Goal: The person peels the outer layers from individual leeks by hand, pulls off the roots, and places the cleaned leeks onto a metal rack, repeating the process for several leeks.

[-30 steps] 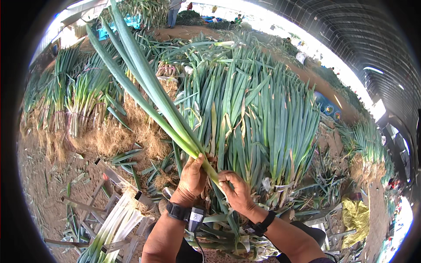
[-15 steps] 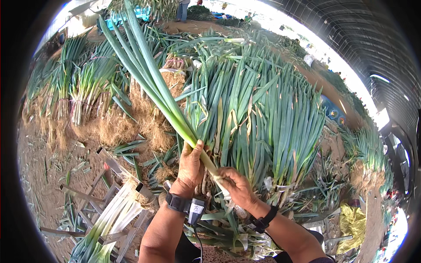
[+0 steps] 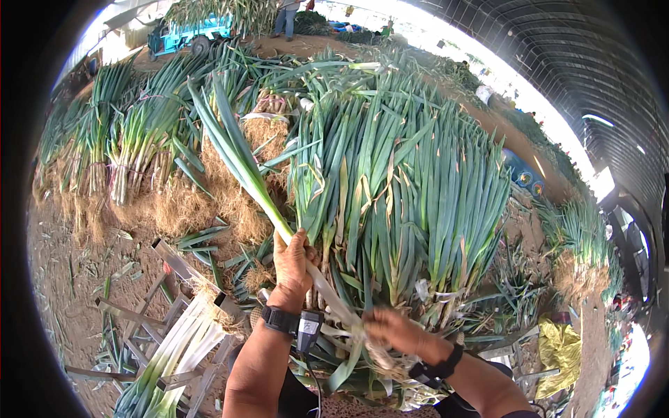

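My left hand [image 3: 293, 263] is wrapped round the pale shank of a big green onion [image 3: 240, 164]. Its green leaves slant up and to the left, and its white lower end runs down to the right. By that lower end is my right hand [image 3: 401, 333], smeared by motion, its fingers closed on a loose outer leaf [image 3: 346, 364] that peels off the stalk and hangs down. Roots and stripped pale skins lie just beneath the right hand. Both wrists wear dark bands, and a small device with a cable sits at the left wrist.
A wide heap of green onions [image 3: 404, 188] lies just ahead. Tied bundles [image 3: 136, 150] with bushy roots stand at the left. Peeled white onions [image 3: 185, 341] rest on a metal frame [image 3: 178, 259] at lower left. A yellow sack [image 3: 559, 359] lies at right; a blue cart [image 3: 188, 35] stands far back.
My right hand has moved down and right along the stalk, drawing an outer leaf away from it. The onion has dropped slightly, and fewer leaves stand at its top.
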